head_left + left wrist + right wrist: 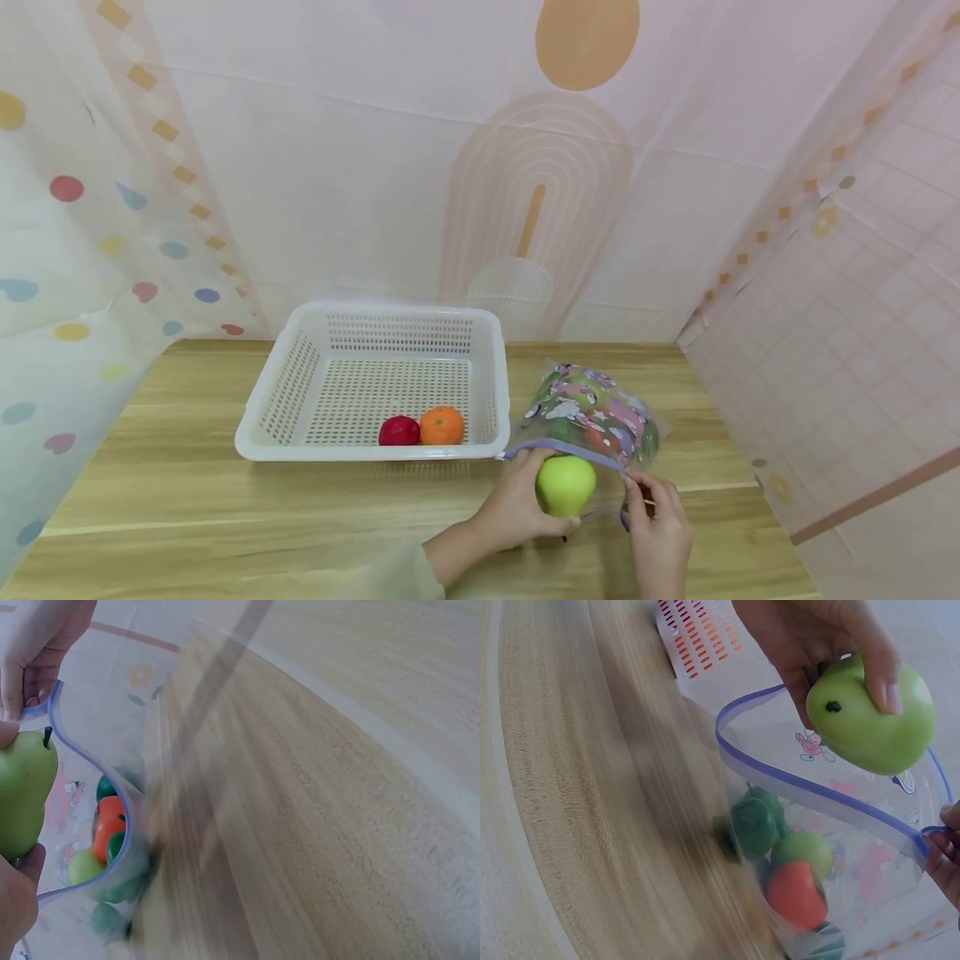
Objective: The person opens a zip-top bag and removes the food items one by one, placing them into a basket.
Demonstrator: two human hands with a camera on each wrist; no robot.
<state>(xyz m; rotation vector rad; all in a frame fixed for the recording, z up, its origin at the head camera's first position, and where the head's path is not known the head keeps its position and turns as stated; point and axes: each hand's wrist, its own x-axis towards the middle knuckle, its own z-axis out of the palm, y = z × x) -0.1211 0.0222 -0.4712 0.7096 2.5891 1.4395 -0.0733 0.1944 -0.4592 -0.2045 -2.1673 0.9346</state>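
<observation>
My left hand (513, 504) grips a yellow-green pear (564, 485) at the mouth of a clear zip bag (592, 412) printed with cartoon figures. The bag's purple-edged mouth gapes, and in the right wrist view the pear (900, 735) is over that opening. With thumb and fingers, my right hand (660, 525) pinches the right corner of the bag's rim. Through the clear side, several pieces lie inside: a red-orange one (796, 894), a light green one (806, 853) and a dark green pepper-like one (756, 825).
A white perforated plastic basket (491, 375) stands left of the bag on the wooden table (187, 508). A red fruit (399, 431) and an orange (442, 426) lie at its near right side. Patterned cloth hangs behind the table and on both sides.
</observation>
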